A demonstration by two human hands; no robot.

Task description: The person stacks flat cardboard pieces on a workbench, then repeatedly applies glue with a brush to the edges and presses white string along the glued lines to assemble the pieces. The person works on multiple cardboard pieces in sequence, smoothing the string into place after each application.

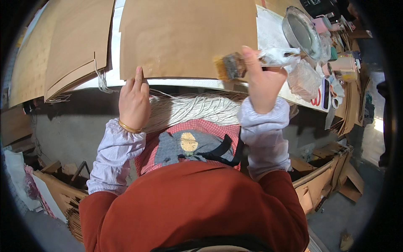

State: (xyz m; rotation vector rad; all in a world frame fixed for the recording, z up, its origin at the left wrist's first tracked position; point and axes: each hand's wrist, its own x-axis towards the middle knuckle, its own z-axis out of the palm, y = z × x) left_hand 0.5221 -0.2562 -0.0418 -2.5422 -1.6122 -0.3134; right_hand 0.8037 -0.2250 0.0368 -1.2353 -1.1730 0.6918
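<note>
In my right hand is a wide brush, its handle wrapped in white plastic. Its yellowish bristles point left, at the near edge of a large brown paper sheet; whether they touch it I cannot tell. My left hand has fingers stretched forward, their tips resting on the sheet's near left edge, and holds nothing. A small wet-looking patch shows on the paper by those fingertips. Across my lap lies a thick bundle of white cords.
A stack of brown sheets with white cords hanging from it lies at left. On the right of the white table stand a metal basin, a clear plastic bag and a phone. Cardboard boxes flank me below.
</note>
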